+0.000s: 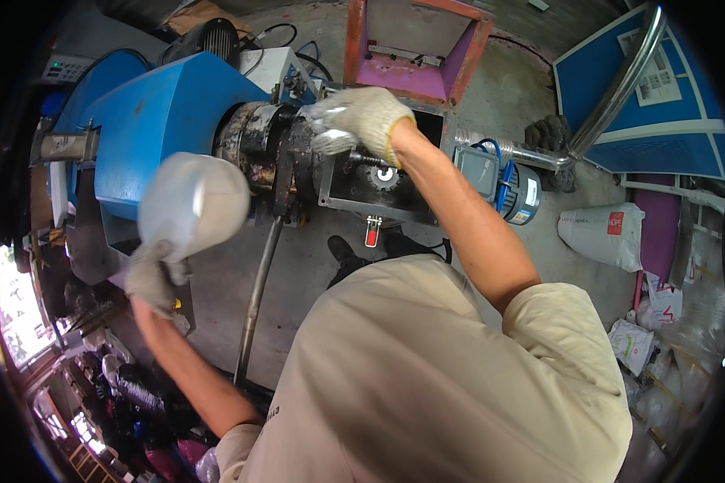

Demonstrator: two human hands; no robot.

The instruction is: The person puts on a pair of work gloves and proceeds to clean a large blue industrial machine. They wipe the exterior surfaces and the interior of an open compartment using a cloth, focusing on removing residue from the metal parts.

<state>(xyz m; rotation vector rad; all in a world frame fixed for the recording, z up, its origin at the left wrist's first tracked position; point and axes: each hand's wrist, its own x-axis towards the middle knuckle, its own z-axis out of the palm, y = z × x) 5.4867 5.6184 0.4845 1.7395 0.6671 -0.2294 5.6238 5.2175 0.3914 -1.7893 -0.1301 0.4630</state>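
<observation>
toward nine o'clock, the gloved left hand [152, 278] grips a blurred white container [195, 201]; at twelve, the right hand [362, 121], its grip unclear, overlaps a dark metal box [353, 199].

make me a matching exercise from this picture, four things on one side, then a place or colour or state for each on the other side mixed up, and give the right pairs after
Column 1
1. whitish container
2. right hand
3. latch handle
4. sack

Column 2
A. red
B. on the floor at the picture's right
C. held by the left hand, blurred
D. gloved, at the open metal box

Right pairs
1-C
2-D
3-A
4-B
</observation>
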